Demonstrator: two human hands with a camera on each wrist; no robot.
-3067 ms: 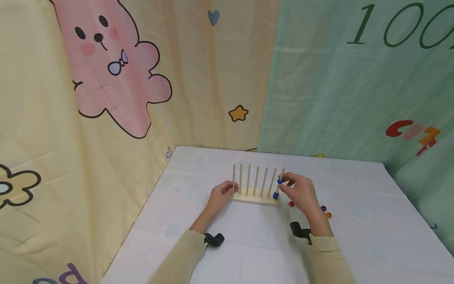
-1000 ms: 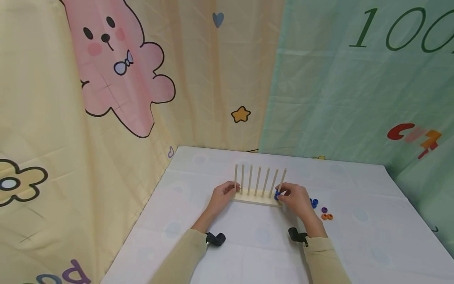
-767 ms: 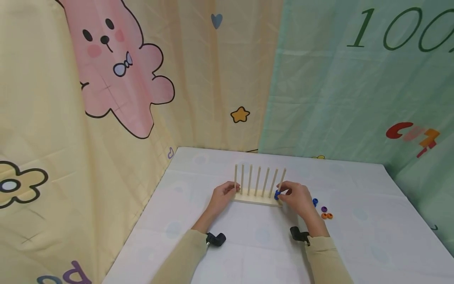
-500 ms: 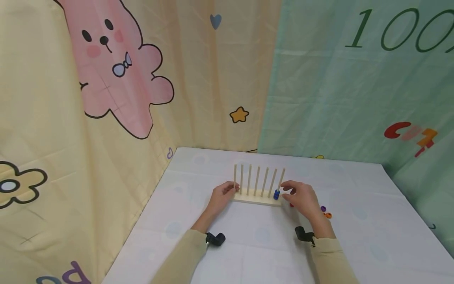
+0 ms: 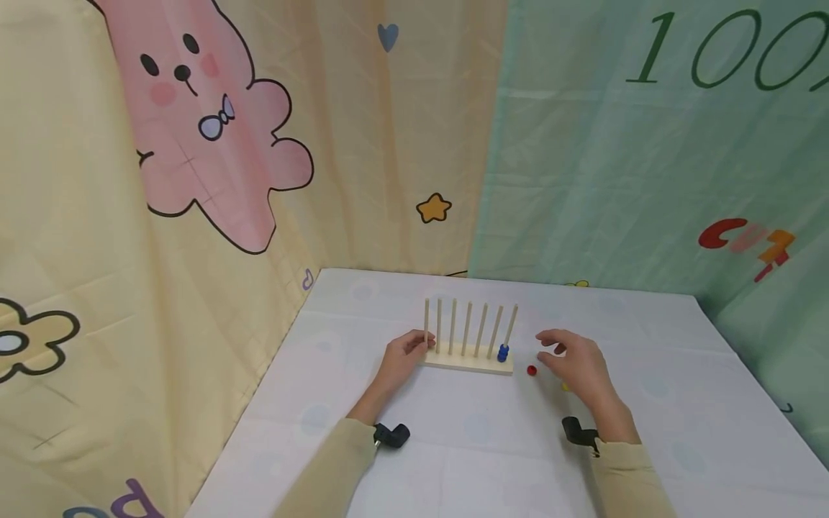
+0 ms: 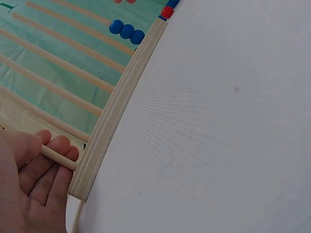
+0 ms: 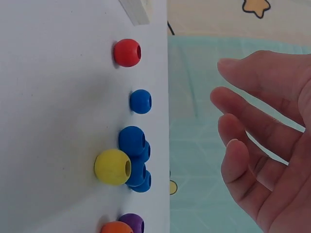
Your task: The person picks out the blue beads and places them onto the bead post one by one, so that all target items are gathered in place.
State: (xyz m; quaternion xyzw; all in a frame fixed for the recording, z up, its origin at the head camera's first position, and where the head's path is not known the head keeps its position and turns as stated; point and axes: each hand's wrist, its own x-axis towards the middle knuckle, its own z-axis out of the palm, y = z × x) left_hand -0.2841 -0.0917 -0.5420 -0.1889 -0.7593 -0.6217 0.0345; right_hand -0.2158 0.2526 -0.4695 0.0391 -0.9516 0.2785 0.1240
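A pale wooden peg rack (image 5: 468, 362), with a row of upright pegs, stands on the white table. My left hand (image 5: 403, 357) pinches its leftmost peg near the base between thumb and fingers, as the left wrist view shows. Three blue beads (image 6: 127, 31) are threaded on the far-right peg, down by the base; the other pegs carry none. My right hand (image 5: 578, 365) hovers to the right of the rack, fingers loosely bent and apart, holding nothing. Nearest to it in the right wrist view lie loose blue beads (image 7: 132, 141) and a yellow bead (image 7: 112, 167).
A red bead (image 5: 532, 370) lies just right of the rack. Orange (image 7: 116, 228) and purple (image 7: 135, 222) beads show at the bottom of the right wrist view. Printed curtains (image 5: 401, 144) hang behind the white table (image 5: 453, 446).
My right hand lowered a blue bead down the far-right peg onto the others, let it go, and has drawn away to the right. My left hand has stayed on the rack.
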